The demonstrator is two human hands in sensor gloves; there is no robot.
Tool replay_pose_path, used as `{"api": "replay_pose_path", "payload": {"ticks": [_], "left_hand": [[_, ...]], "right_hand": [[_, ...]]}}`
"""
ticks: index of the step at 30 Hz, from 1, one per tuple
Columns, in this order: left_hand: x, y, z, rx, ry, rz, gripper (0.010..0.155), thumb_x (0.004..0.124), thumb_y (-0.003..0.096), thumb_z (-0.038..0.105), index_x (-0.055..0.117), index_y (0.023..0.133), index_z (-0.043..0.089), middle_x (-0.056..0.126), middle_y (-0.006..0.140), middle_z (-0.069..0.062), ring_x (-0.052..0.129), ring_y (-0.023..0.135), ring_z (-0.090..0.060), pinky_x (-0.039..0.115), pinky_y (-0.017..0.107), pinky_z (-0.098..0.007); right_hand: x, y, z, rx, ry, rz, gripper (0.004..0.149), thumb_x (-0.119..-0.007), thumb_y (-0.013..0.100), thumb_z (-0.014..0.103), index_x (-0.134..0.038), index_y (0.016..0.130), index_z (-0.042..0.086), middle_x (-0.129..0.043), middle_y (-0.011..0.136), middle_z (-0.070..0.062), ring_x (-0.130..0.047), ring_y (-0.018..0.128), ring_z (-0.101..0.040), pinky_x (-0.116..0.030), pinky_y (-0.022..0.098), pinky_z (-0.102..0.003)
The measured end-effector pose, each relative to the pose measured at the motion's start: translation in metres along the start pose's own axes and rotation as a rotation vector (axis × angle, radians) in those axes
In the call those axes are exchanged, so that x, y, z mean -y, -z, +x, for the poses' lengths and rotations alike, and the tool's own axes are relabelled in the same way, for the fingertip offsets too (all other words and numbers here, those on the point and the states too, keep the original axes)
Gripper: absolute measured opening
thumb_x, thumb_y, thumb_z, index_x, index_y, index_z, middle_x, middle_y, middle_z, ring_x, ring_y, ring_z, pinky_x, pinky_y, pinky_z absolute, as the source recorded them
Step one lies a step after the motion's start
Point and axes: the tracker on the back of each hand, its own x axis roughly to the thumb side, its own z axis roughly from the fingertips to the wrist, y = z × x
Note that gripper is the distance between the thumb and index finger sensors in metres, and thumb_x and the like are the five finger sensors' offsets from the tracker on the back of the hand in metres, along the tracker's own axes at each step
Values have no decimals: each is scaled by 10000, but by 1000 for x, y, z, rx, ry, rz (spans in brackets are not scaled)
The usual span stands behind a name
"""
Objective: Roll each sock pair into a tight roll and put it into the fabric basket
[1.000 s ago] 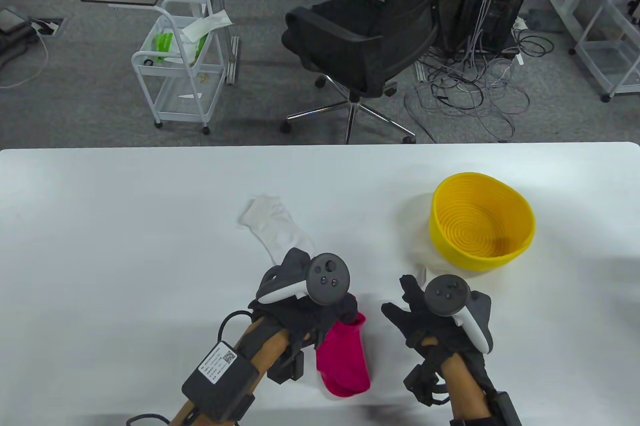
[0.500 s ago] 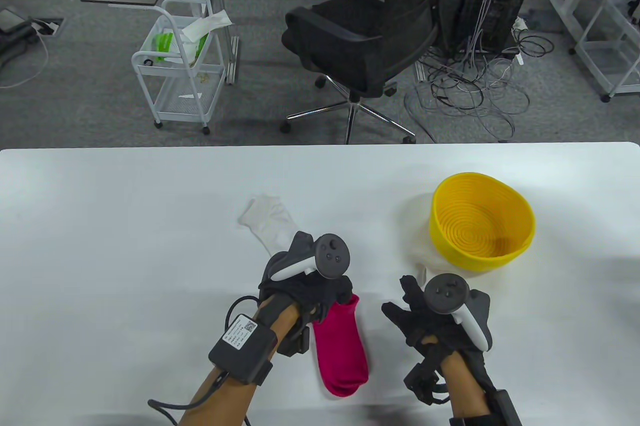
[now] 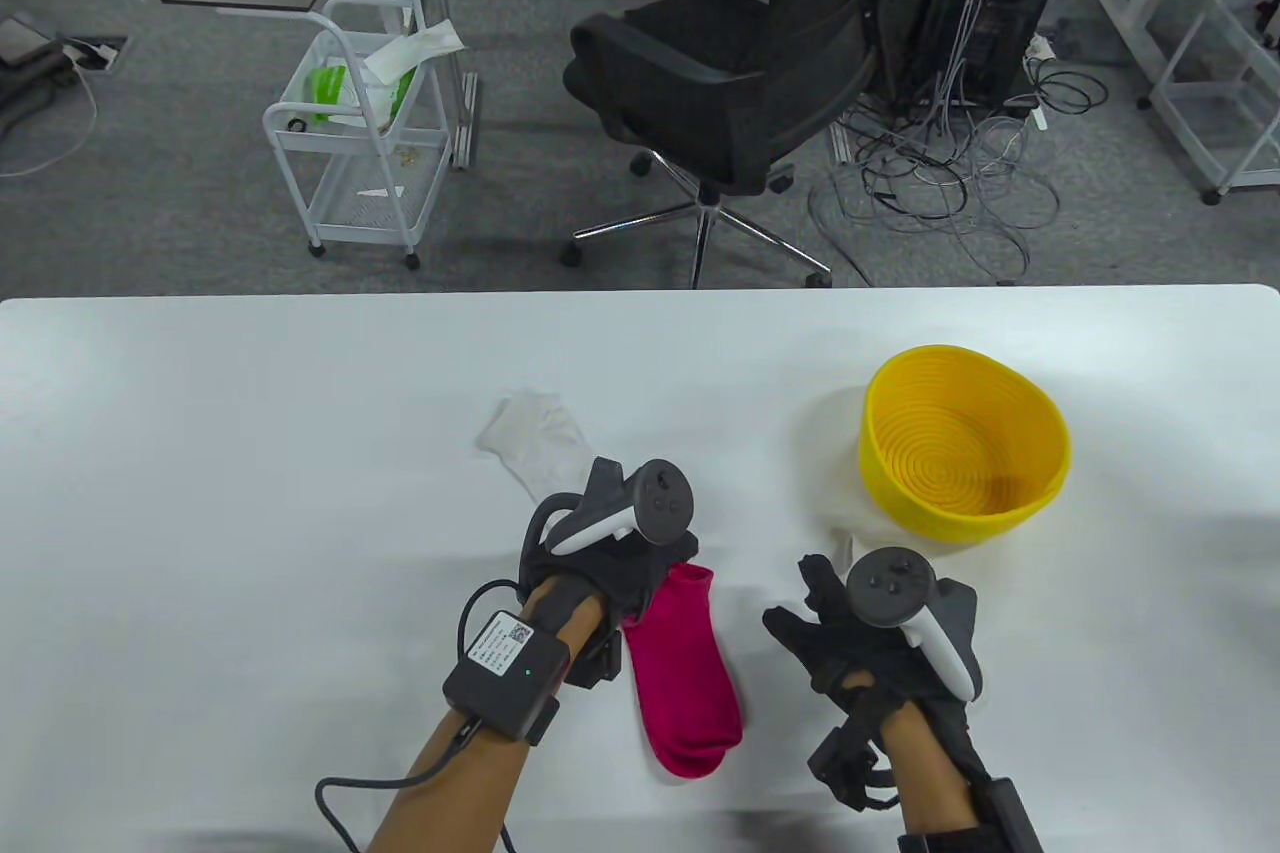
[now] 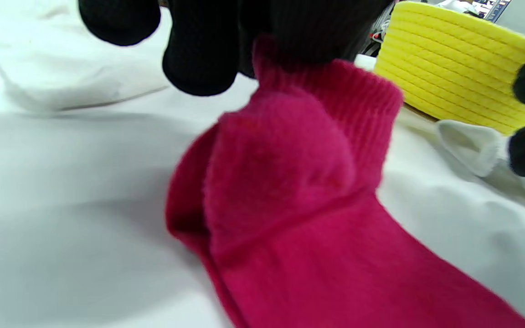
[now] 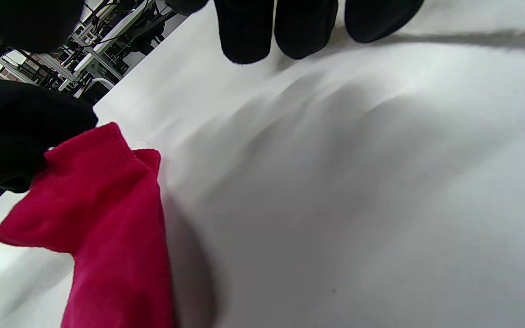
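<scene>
A person's left hand [image 3: 610,558] pinches the ribbed cuff of a pink sock [image 3: 685,668], which trails from those fingers back toward the near table edge, flat on the white table [image 3: 250,453]. In the left wrist view the gloved fingertips [image 4: 198,64] sit at the cuff, the fabric bunched just beneath them. The right hand [image 3: 860,633] hovers beside the sock, fingers spread and relaxed, gripping nothing.

The task is barely begun: no roll is formed, and the yellow fabric basket [image 3: 965,453], beyond the right hand's fingertips, looks empty. Only pink fabric shows under the left fingers, and whether it is one sock or a stacked pair cannot be told. If it is a pair, a pinch on one layer alone could drag the two out of line and leave a loose, lopsided roll. Rolling without the right hand pinning the toe end could let the sock slide instead of winding tight.

A white sock [image 3: 540,453] lies just past the left fingertips, partly hidden by that hand; it could get caught up in the roll. More white fabric [image 4: 472,146] rests beside the basket's base, near the right fingers. Otherwise the way from the fingers to the basket looks open
</scene>
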Motion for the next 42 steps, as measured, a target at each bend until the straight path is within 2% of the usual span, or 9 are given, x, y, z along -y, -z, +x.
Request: {"api": "replay_pose_path", "payload": {"ticks": [4, 9, 13, 22, 24, 27, 31, 35, 42], "left_hand": [[-3, -3, -8, -31, -18, 41, 535, 721, 428, 340, 666, 956, 402, 559, 1082, 36, 751, 887, -220, 595, 664, -496], [-10, -20, -17, -5, -78, 82, 559, 717, 418, 394, 638, 971, 385, 531, 1096, 33, 697, 961, -223, 571, 700, -481], [-14, -46, -19, 29, -80, 107, 589, 719, 409, 450, 615, 985, 385, 508, 1109, 25, 664, 996, -230, 555, 716, -474], [-18, -114, -17, 129, -187, 211, 589, 721, 405, 471, 655, 980, 362, 526, 1116, 21, 616, 1049, -238, 505, 744, -490], [-14, -128, -15, 151, -201, 215, 588, 722, 407, 472, 667, 979, 348, 535, 1115, 17, 624, 1048, -241, 511, 741, -490], [-6, -143, -9, 173, -214, 206, 594, 733, 406, 478, 679, 979, 332, 550, 1114, 10, 640, 1047, -245, 524, 741, -487], [7, -150, 2, 208, -212, 155, 592, 761, 402, 474, 711, 969, 312, 602, 1098, -3, 693, 1020, -254, 562, 727, -484], [25, -146, 11, 250, -191, 85, 581, 797, 392, 470, 754, 948, 309, 681, 1061, -12, 791, 947, -253, 656, 669, -478], [64, -128, 22, 240, -96, -34, 558, 831, 371, 468, 831, 897, 281, 802, 932, -39, 897, 743, -246, 746, 511, -433]], "right_hand": [[0, 0, 0, 0, -1, 1, 845, -660, 397, 683, -337, 1076, 298, -553, 1132, -51, -573, 1058, -374, -551, 698, -607], [-1, -2, 3, 18, -5, 2, 842, -660, 397, 681, -341, 1075, 297, -552, 1131, -51, -574, 1056, -375, -552, 697, -607], [-1, -6, 9, 46, -18, 2, 839, -663, 398, 678, -353, 1075, 293, -548, 1132, -53, -576, 1054, -377, -553, 695, -608], [-6, -25, 30, 166, -70, -17, 820, -670, 400, 668, -396, 1071, 285, -558, 1125, -58, -597, 1044, -375, -563, 686, -609], [-7, -33, 38, 214, -96, -27, 792, -695, 402, 649, -461, 1061, 277, -578, 1117, -54, -615, 1036, -373, -570, 684, -608], [-5, -46, 52, 285, -129, -26, 662, -780, 409, 562, -632, 1002, 306, -697, 1069, -11, -672, 1020, -342, -592, 683, -596], [-11, -55, 65, 298, -198, 3, 531, -854, 403, 475, -777, 908, 327, -840, 967, 22, -833, 915, -287, -691, 632, -546], [-29, -62, 67, 307, -379, 34, 450, -891, 388, 449, -862, 826, 351, -932, 873, 51, -942, 801, -226, -767, 569, -504], [-62, -59, 63, 319, -533, 29, 454, -911, 372, 457, -876, 812, 352, -940, 866, 71, -951, 789, -213, -776, 562, -498]]}}
